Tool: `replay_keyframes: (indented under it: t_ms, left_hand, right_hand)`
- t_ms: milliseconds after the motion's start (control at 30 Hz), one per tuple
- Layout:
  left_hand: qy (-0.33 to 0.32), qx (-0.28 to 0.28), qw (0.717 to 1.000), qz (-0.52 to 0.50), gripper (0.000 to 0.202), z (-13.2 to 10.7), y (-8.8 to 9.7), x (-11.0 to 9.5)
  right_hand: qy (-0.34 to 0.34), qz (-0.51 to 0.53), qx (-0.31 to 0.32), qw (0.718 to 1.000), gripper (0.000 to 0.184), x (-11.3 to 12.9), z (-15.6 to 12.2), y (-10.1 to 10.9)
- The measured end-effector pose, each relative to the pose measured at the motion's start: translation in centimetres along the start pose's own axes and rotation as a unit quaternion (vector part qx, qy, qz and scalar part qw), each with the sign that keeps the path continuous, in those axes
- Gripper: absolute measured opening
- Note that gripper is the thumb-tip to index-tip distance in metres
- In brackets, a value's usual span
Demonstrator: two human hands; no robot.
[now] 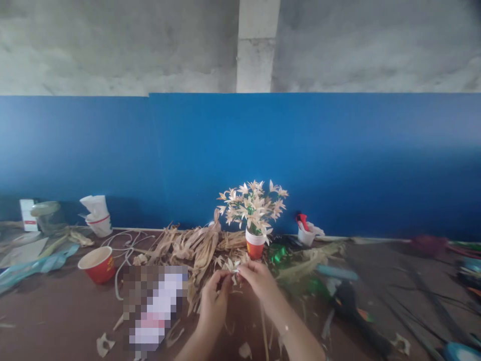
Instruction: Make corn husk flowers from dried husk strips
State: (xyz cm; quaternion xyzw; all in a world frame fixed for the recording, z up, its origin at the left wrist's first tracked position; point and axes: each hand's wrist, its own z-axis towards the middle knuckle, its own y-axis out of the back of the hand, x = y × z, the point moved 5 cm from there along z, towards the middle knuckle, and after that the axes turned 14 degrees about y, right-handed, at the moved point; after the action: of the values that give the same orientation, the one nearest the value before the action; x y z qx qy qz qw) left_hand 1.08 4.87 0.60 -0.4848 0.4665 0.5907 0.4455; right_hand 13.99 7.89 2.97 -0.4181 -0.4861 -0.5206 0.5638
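Note:
My left hand (217, 293) is closed, its thumb and fingertips bent toward a small pale petal-like piece (236, 271); whatever sits in its fingertips is too small to make out. From the other side my right hand (259, 282) pinches that piece between thumb and index finger. The hands nearly meet low over the brown table (240, 321). Just beyond the fingers lie pale star-shaped flowers (228, 263). Behind them stands a red and white paper cup (255, 245) holding a bouquet of cream, husk-like flowers (256, 205) on green stems.
Dry corn husks (203, 243) heap left of the bouquet. Farther left are a red paper cup (98, 265), a white cable (126, 250) and a white cup (99, 223). A glue gun (355, 313), green material (278, 253) and scraps lie right. A blue partition (300, 150) stands behind.

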Motion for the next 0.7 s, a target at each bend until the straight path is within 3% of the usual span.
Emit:
replay_keyframes:
  t_ms: [700]
  left_hand:
    - [-0.015,-0.017,1.0,-0.001,0.022,-0.2,0.3,-1.0]
  right_hand:
    - [0.059,0.015,0.032,0.998,0.027,0.5,0.2,0.0]
